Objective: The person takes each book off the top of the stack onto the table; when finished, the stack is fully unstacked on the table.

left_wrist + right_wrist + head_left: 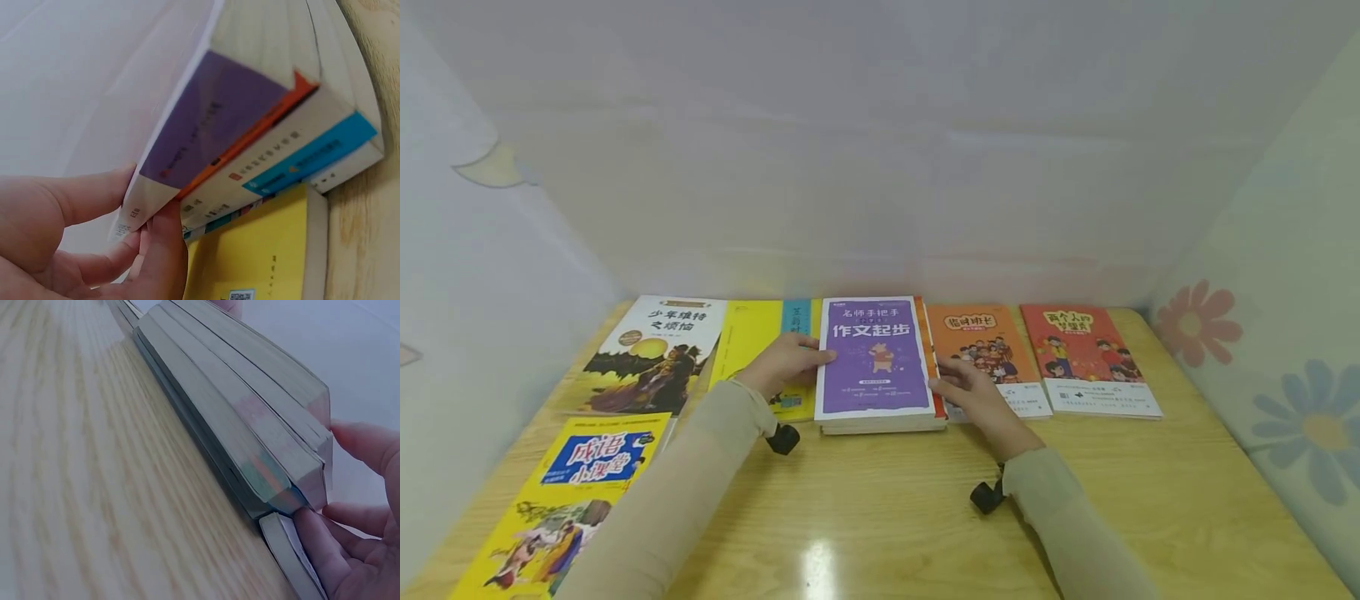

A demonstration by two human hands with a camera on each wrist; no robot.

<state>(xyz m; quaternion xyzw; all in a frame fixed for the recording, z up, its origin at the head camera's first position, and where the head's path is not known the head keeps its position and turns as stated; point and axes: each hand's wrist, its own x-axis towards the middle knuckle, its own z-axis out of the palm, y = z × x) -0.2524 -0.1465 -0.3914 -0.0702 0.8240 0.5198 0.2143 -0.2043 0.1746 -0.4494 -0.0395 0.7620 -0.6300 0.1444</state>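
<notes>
A purple book [876,358] with a pig on its cover lies on top of a stack of books [225,406] at the middle of the table. At the stack's spine side, my left hand [784,362] grips its edge, thumb by the purple cover and fingers against the spines. My right hand [976,396] holds the opposite page edges, with its thumb at the top book's corner and the fingers lower down. Purple, orange and white-and-blue spines [275,156] show in the left wrist view. Some of both hands' fingertips are hidden by the books.
Left of the stack lie a yellow book [745,329] and a white-and-black book [658,354]. Nearer the front is another yellow book [561,508], partly behind my left sleeve. An orange book [992,350] and a red book [1090,358] lie to the right. Pale walls border the wooden table [865,508].
</notes>
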